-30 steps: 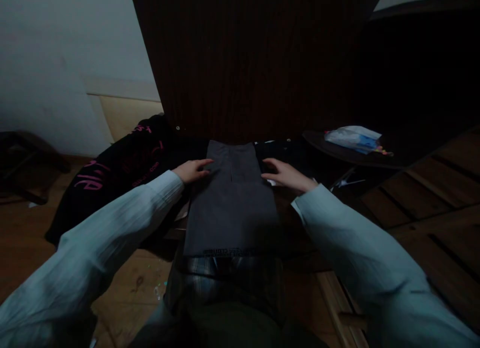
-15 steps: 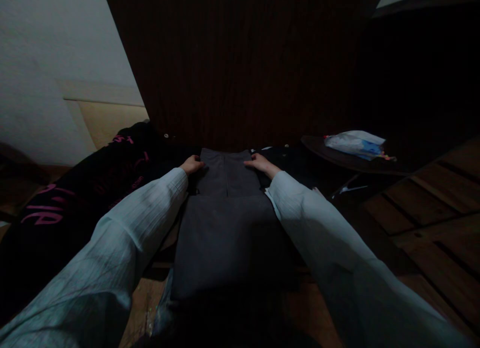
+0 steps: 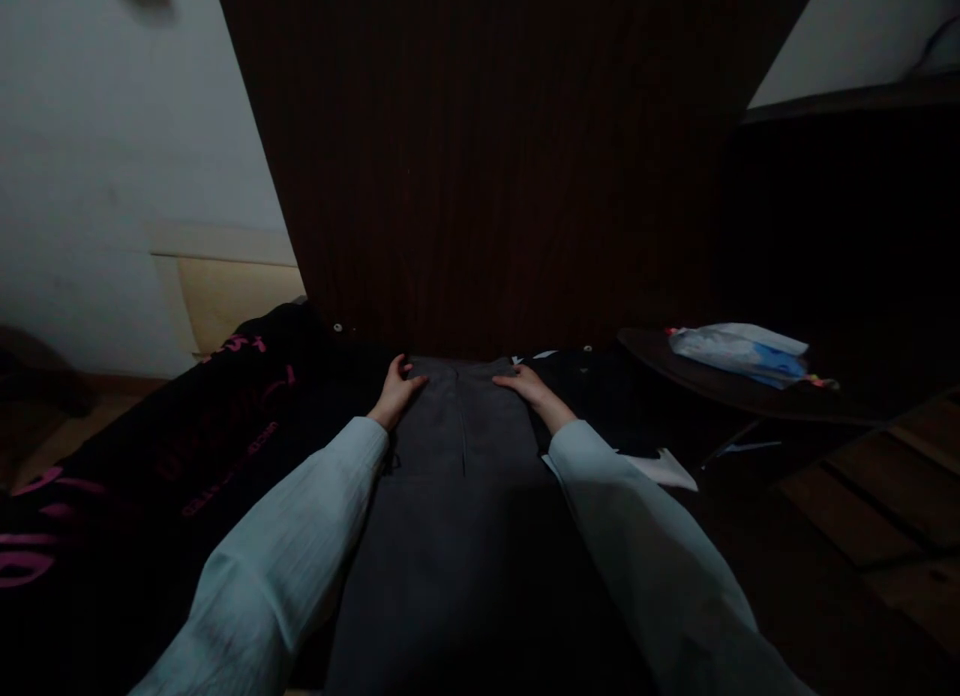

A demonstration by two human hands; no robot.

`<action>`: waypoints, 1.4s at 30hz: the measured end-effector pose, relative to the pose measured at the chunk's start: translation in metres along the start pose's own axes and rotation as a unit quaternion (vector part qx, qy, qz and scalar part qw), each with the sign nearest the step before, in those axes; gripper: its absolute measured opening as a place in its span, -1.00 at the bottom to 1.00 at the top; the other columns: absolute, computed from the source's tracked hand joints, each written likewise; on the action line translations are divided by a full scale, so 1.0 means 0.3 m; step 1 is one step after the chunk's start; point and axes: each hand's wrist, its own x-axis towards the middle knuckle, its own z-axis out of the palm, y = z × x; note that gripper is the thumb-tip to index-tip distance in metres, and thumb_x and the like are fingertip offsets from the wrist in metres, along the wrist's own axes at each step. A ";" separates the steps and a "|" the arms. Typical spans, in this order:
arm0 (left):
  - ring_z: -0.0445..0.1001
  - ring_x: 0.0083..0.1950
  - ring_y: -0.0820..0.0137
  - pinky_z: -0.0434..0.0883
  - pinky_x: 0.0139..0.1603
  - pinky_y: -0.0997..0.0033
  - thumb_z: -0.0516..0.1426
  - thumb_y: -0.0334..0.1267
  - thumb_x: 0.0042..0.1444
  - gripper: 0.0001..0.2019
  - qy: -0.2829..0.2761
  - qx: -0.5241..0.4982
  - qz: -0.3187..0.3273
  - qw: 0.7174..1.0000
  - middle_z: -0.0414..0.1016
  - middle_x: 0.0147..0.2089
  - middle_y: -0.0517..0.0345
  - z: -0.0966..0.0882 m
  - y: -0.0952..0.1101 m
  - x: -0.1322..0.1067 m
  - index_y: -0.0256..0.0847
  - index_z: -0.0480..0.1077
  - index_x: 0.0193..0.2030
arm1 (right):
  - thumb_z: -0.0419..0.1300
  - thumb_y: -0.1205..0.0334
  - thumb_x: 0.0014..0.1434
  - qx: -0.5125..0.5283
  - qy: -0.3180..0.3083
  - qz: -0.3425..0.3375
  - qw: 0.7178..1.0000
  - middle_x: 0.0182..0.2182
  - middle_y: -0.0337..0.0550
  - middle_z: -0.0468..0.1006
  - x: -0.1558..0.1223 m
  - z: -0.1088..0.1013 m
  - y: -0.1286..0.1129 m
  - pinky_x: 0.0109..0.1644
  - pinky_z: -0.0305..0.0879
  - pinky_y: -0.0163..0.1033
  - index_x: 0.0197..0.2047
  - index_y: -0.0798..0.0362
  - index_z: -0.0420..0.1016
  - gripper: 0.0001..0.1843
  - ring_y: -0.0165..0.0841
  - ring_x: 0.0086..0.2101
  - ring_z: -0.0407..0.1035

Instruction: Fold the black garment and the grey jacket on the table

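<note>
A dark grey garment (image 3: 465, 436) lies lengthwise in front of me, with a line like a seam or fly down its middle at the narrow far end. Whether it is a skirt or trousers I cannot tell. My left hand (image 3: 397, 391) pinches its far left corner, thumb on top and fingers at the outer edge. On the opposite corner, my right hand (image 3: 525, 384) has its thumb over the cloth, the fingers mostly hidden beneath. The near part of the garment fades into shadow.
Black cloth with pink lettering (image 3: 247, 406) is heaped at the left. A dark wooden panel (image 3: 510, 176) rises just beyond the garment. On the right, a white and blue plastic packet (image 3: 742, 354) sits on a dark rounded shelf (image 3: 675, 376), with wooden slats (image 3: 862, 506) below.
My view has tilted upward, so everything sits lower. The cross edge over the garment's middle no longer shows; the cloth now runs on unbroken toward me. Both hands stay at its far corners.
</note>
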 end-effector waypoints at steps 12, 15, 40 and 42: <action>0.40 0.03 0.30 0.41 -0.02 0.34 0.13 -0.44 -0.07 -0.39 -0.041 -0.146 -0.020 0.988 0.28 0.15 -0.11 -0.027 0.080 -0.006 -0.24 0.10 0.17 | 0.20 0.17 -0.05 0.171 -0.051 0.060 0.982 -0.58 -0.25 0.49 -0.052 -0.074 -0.129 -0.53 0.27 -0.38 -0.46 0.05 0.42 -0.87 -0.45 -0.57 0.34; 0.45 -0.07 0.26 0.41 -0.05 0.28 0.19 -0.37 -0.15 -0.61 -0.137 -0.126 -0.004 0.983 0.47 -0.07 -0.07 -0.056 0.151 -0.010 -0.34 0.38 -0.10 | 0.24 0.22 -0.13 0.162 -0.027 -0.004 0.986 -0.47 -0.24 0.54 -0.082 -0.096 -0.198 -0.39 0.30 -0.37 -0.37 0.07 0.47 -0.81 -0.43 -0.44 0.41; 0.35 -0.31 0.55 0.33 -0.28 0.55 0.14 -0.37 -0.02 -0.84 0.077 0.073 0.387 0.916 0.41 -0.31 0.22 -0.176 0.399 -0.098 -0.25 0.34 -0.24 | 0.21 0.01 -0.01 0.040 0.107 -0.337 0.934 -0.22 -0.24 0.38 -0.145 -0.162 -0.335 -0.06 0.33 -0.18 -0.16 -0.05 0.23 -0.61 -0.35 -0.14 0.35; 0.32 -0.33 0.54 0.31 -0.29 0.54 0.14 -0.36 -0.01 -0.84 0.063 0.094 0.390 0.914 0.37 -0.32 0.23 -0.176 0.395 -0.093 -0.24 0.33 -0.24 | 0.17 0.01 0.03 0.020 0.125 -0.340 0.932 -0.24 -0.23 0.38 -0.145 -0.168 -0.336 -0.08 0.33 -0.18 -0.17 -0.04 0.24 -0.66 -0.35 -0.16 0.35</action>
